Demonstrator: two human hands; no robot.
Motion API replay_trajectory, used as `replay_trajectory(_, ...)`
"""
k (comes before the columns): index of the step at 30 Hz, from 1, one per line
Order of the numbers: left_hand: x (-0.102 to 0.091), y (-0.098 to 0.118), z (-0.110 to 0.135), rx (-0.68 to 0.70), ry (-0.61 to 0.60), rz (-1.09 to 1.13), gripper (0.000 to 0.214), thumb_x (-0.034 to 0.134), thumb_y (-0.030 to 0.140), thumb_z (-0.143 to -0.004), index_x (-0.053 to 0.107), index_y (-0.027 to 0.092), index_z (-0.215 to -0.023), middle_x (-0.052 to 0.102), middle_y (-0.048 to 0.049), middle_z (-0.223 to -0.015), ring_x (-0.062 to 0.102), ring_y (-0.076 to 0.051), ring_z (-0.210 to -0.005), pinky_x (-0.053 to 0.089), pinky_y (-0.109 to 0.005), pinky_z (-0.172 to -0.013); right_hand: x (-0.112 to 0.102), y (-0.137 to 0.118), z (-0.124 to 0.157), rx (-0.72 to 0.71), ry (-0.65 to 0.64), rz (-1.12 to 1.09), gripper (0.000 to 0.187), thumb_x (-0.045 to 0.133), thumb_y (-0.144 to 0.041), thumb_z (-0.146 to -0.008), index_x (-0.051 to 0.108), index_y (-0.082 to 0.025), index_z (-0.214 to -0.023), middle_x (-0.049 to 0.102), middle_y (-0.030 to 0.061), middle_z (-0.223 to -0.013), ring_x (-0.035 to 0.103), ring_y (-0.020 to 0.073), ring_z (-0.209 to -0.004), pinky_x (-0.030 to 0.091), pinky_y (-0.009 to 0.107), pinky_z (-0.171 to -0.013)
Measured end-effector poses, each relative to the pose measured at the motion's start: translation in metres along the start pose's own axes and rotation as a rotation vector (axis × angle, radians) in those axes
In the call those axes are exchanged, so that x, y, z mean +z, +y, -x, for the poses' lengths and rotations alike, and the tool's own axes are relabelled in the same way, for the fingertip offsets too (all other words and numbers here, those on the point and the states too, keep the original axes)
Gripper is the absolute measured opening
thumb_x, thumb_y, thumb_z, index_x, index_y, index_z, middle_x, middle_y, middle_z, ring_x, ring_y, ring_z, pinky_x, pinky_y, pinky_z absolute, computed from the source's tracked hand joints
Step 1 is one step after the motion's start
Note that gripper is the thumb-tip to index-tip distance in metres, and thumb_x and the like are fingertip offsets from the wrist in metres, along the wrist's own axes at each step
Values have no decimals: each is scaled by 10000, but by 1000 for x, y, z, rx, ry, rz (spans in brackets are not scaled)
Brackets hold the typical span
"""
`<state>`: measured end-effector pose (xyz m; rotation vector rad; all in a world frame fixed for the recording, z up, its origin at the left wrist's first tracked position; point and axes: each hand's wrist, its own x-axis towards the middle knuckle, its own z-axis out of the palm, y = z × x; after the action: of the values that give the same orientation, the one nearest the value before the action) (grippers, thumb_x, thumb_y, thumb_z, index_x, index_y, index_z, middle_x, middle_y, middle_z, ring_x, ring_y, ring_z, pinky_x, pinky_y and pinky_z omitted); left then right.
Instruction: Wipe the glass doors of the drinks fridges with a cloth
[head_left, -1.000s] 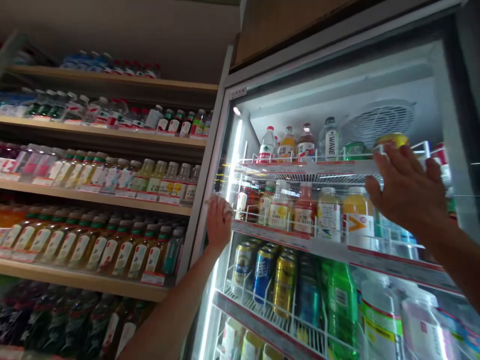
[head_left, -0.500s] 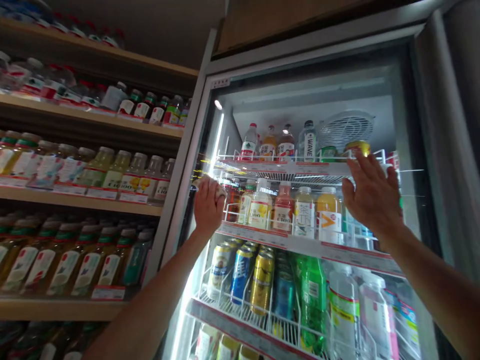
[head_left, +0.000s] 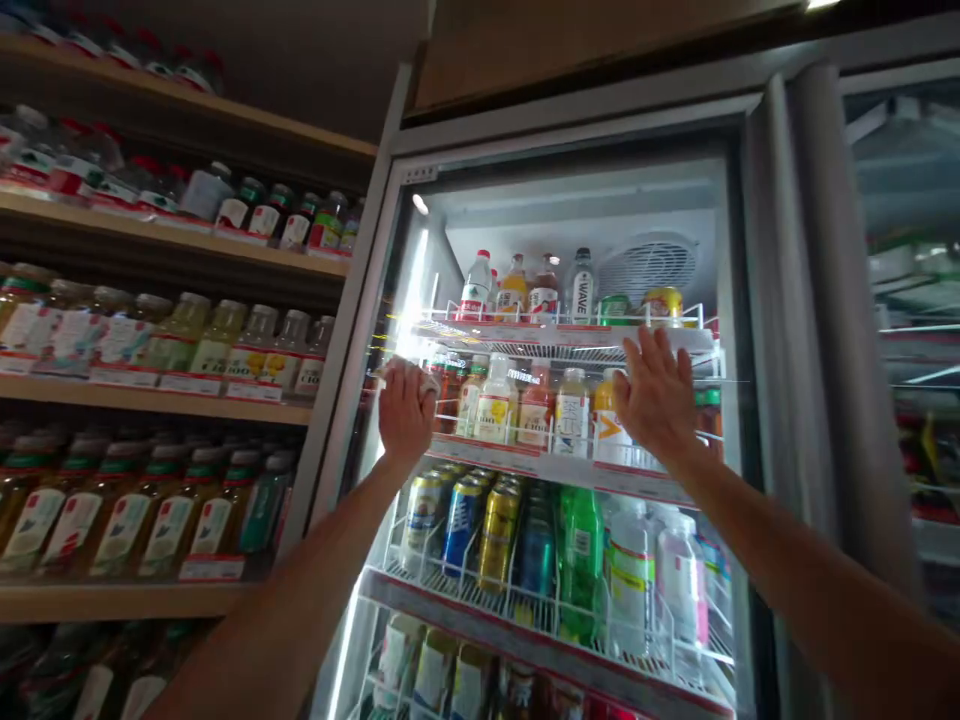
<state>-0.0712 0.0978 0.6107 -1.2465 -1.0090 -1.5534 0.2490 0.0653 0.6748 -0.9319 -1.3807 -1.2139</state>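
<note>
My left hand [head_left: 405, 418] is closed over a pale, crumpled cloth [head_left: 388, 373] at the left side of the fridge's glass door [head_left: 570, 195]. The cloth shows past my knuckles and appears to lie against the glass. To the right, my right hand [head_left: 658, 395] is raised with its fingers spread, palm toward the door. It looks flat on the glass, though the contact itself is hidden. Behind the glass, between my two hands, stand a bottle with a yellow-and-white label [head_left: 495, 408] and a pink drink bottle [head_left: 535, 412].
Inside the lit fridge, wire shelves hold cans [head_left: 499, 535] and a large green bottle [head_left: 580, 560]. Wooden shelves [head_left: 150, 392] full of bottles stand at the left. A grey door post [head_left: 821, 300] separates this door from a second glass-fronted fridge [head_left: 900, 300].
The view has swung to the right, bringing the second fridge into sight. Against the shelves, my right hand sits further left and a little lower. My left hand still grips the cloth near the door's left side.
</note>
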Motion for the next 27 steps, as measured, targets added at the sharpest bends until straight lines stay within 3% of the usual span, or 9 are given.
replay_trajectory(3, 5, 29, 11, 108, -35, 77, 492, 349, 331, -889, 397, 102, -1322, 365, -181, -1430, 212, -262, -1390, 275, -487, -1087, 1, -1, 1, -21, 1, -30, 498, 307, -314, -900, 386, -130, -1357, 358, 124, -1446, 243, 248, -1378, 190, 516, -1111)
replay_trajectory(7, 21, 113, 19, 409, -164, 267, 552, 387, 342, -880, 278, 163, -1392, 345, -127, -1455, 162, -220, -1405, 241, -467, -1115, -2, -4, 7, -86, 8, -129, 500, 298, -296, -901, 342, -182, -1386, 340, 82, -1462, 237, 218, -1383, 181, 510, -1124)
replay_trajectory(10, 34, 158, 2, 461, -206, 419, 653, 417, 380, -873, 186, 103, -1417, 325, -176, -1455, 183, -214, -1401, 255, -436, -1114, -8, -12, 15, -161, 38, -282, 505, 278, -278, -901, 323, -196, -1397, 340, 69, -1462, 241, 188, -1382, 247, 462, -1121)
replay_trajectory(12, 40, 171, -12, 439, -214, 467, 655, 401, 371, -882, 166, 78, -1419, 307, -190, -1460, 198, -206, -1397, 257, -415, -1114, -12, -18, 21, -242, 27, -393, 507, 257, -255, -903, 314, -178, -1401, 333, 73, -1464, 248, 162, -1379, 294, 408, -1114)
replay_trajectory(16, 36, 154, -17, 436, -237, 393, 736, 449, 460, -853, 159, 102, -1428, 260, -178, -1484, 188, -230, -1399, 178, -453, -1136, -12, -33, 27, -273, -76, -399, 500, 260, -252, -907, 317, -168, -1397, 361, 79, -1446, 289, 151, -1359, 322, 378, -1096)
replay_trajectory(19, 26, 110, -8, 468, -235, 297, 857, 480, 611, -792, 164, 137, -1432, 251, -165, -1490, 193, -261, -1397, 154, -477, -1135, -5, -52, 30, -196, -134, -228, 493, 371, -327, -886, 363, -230, -1370, 391, 74, -1425, 336, 212, -1329, 275, 471, -1096)
replay_trajectory(22, 21, 66, 0, 341, -140, 175, 702, 366, 575, -866, 214, 176, -1423, 259, -149, -1491, 199, -268, -1394, 156, -502, -1122, 2, -68, 34, -116, -77, -98, 479, 484, -390, -838, 449, -252, -1296, 362, 86, -1439, 307, 279, -1336, 232, 546, -1085)
replay_trajectory(24, 23, 49, 2, 287, -106, 138, 648, 316, 546, -893, 237, 173, -1417, 269, -152, -1486, 201, -274, -1393, 164, -507, -1116, 2, -62, 38, -90, -27, -49, 432, 498, -372, -830, 493, -252, -1244, 377, 85, -1430, 319, 288, -1328, 232, 560, -1076)
replay_trajectory(27, 26, 45, 3, 289, -86, 137, 647, 316, 540, -895, 223, 177, -1423, 275, -147, -1484, 203, -273, -1392, 164, -507, -1117, -8, -20, 44, -13, 37, 37, 346, 467, -313, -835, 543, -242, -1165, 457, 91, -1369, 382, 293, -1287, 244, 587, -1048)
